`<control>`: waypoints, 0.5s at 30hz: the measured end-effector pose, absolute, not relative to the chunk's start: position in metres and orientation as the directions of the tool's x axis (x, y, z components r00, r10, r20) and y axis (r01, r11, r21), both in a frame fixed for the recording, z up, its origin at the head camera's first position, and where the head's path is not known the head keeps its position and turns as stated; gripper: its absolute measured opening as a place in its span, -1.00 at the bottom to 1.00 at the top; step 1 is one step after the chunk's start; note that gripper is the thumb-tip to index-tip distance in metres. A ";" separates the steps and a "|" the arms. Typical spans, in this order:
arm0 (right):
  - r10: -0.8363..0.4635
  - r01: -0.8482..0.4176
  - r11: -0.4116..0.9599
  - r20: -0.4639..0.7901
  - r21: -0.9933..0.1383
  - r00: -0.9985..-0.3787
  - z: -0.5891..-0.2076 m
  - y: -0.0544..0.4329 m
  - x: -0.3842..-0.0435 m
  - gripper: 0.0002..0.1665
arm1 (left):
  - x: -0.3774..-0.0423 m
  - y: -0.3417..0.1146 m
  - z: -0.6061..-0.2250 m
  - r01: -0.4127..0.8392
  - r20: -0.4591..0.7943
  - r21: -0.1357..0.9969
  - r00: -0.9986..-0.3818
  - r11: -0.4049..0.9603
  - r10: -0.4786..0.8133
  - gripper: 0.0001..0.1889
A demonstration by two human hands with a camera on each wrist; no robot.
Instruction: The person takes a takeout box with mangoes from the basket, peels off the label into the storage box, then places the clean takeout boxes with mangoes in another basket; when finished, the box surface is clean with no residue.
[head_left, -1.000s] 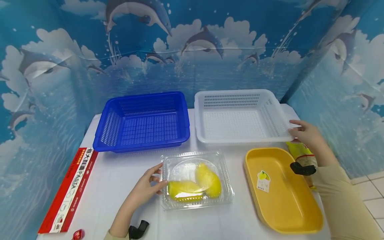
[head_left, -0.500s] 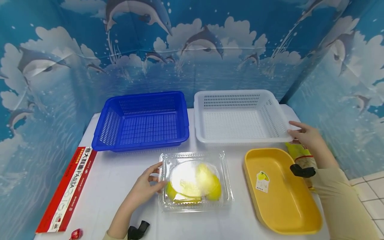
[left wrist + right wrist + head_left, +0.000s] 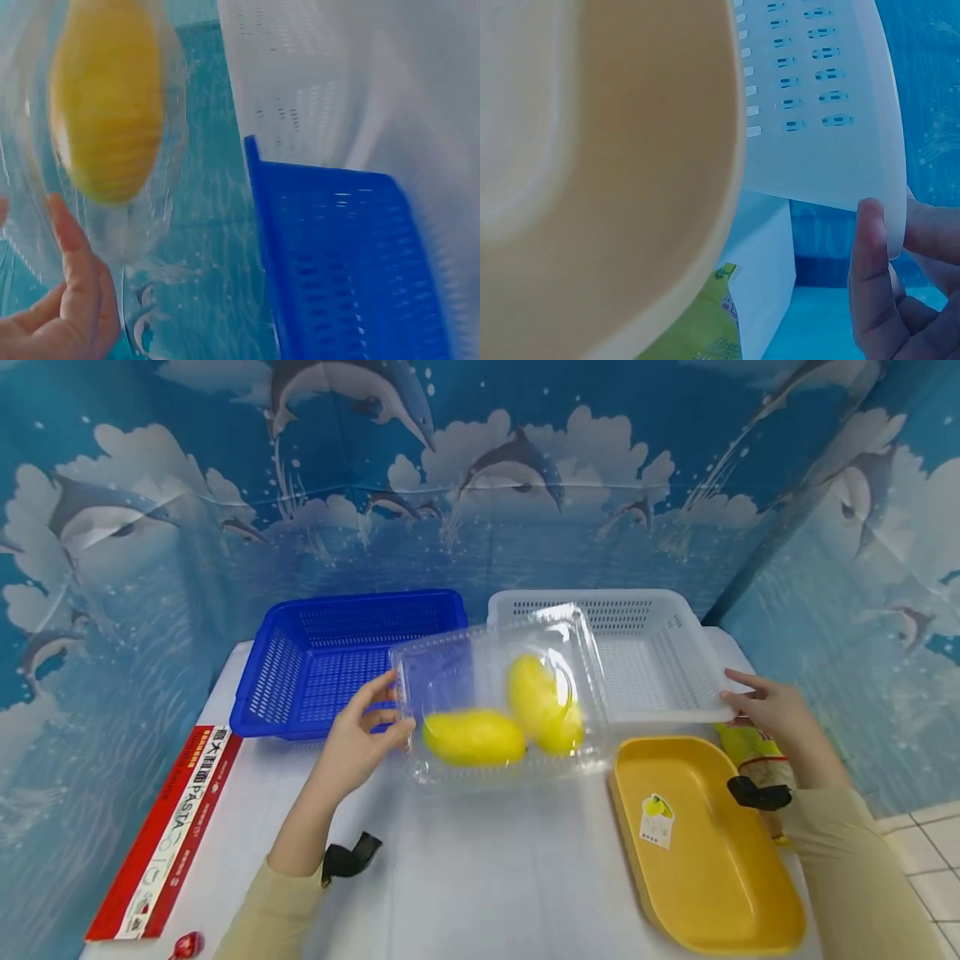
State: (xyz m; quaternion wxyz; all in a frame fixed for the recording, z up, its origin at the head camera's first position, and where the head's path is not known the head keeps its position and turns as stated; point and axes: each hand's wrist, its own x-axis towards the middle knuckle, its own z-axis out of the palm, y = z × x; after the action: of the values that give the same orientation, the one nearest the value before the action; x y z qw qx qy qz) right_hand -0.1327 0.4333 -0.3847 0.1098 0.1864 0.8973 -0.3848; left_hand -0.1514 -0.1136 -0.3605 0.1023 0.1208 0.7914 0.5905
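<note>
My left hand [image 3: 351, 742] holds the left edge of a clear plastic clamshell box [image 3: 450, 681], thumb near and fingers on the far side. Inside lie two yellow mango-like fruits [image 3: 474, 737], one lengthwise, one upright. The box is raised and tilted, overlapping the front of the blue and white baskets in the head view. In the left wrist view one fruit [image 3: 109, 97] shows through the plastic above the fingers. My right hand [image 3: 776, 714] pinches the right front corner of the white basket [image 3: 690, 660], its rim between thumb and fingers in the right wrist view.
The blue basket [image 3: 251, 710] stands at the back left. A yellow basin [image 3: 712, 860] with a fruit sticker sits front right, beside a yellow-green packet [image 3: 753, 750] under my right arm. Along the left edge lies a red pasta box [image 3: 168, 835], with a small red-wrapped thing [image 3: 186, 945] near it.
My left hand has lifted the clear box with the fruits off the table and moved it away from me, towards the baskets. The right hand stays at the white basket's corner.
</note>
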 end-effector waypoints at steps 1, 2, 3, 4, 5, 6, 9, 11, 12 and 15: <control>0.257 0.420 0.641 -0.336 -0.643 -0.906 -0.384 0.433 -0.133 -0.10 | -0.162 -0.108 -0.354 0.071 -0.014 0.959 -0.955 0.275 0.295 -0.27; 0.263 0.422 0.642 -0.333 -0.640 -0.906 -0.384 0.432 -0.133 -0.10 | -0.174 -0.101 -0.348 0.074 -0.008 0.958 -0.959 0.276 0.284 -0.26; 0.268 0.424 0.643 -0.332 -0.637 -0.904 -0.383 0.432 -0.133 -0.09 | -0.185 -0.095 -0.342 0.076 -0.002 0.959 -0.961 0.272 0.277 -0.25; 0.276 0.429 0.636 -0.330 -0.641 -0.903 -0.383 0.432 -0.134 -0.08 | -0.196 -0.087 -0.337 0.079 0.004 0.961 -0.962 0.265 0.273 -0.25; 0.281 0.434 0.629 -0.332 -0.645 -0.900 -0.383 0.432 -0.134 -0.08 | -0.206 -0.079 -0.333 0.079 0.007 0.963 -0.963 0.258 0.269 -0.24; 0.282 0.436 0.629 -0.335 -0.643 -0.899 -0.383 0.433 -0.134 -0.08 | -0.216 -0.071 -0.330 0.074 0.007 0.968 -0.964 0.239 0.267 -0.24; 0.276 0.451 0.616 -0.359 -0.646 -0.891 -0.383 0.434 -0.134 -0.06 | -0.240 -0.044 -0.330 0.040 -0.016 0.978 -0.963 0.205 0.268 -0.22; 0.269 0.459 0.607 -0.376 -0.648 -0.887 -0.384 0.436 -0.134 -0.06 | -0.251 -0.025 -0.337 0.006 -0.046 0.983 -0.960 0.185 0.275 -0.21; 0.268 0.463 0.605 -0.382 -0.647 -0.884 -0.385 0.436 -0.134 -0.06 | -0.255 -0.016 -0.341 -0.014 -0.064 0.984 -0.958 0.176 0.281 -0.21; 0.270 0.475 0.595 -0.396 -0.648 -0.878 -0.387 0.436 -0.135 -0.06 | -0.261 0.010 -0.352 -0.046 -0.102 0.980 -0.951 0.193 0.291 -0.21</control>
State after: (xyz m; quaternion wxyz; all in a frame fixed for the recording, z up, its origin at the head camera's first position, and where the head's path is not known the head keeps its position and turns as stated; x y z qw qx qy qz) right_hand -0.1346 0.4361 -0.3873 0.1294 0.2107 0.8836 -0.3975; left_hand -0.2613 0.0096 -0.3522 0.1336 0.0804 0.7608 0.6299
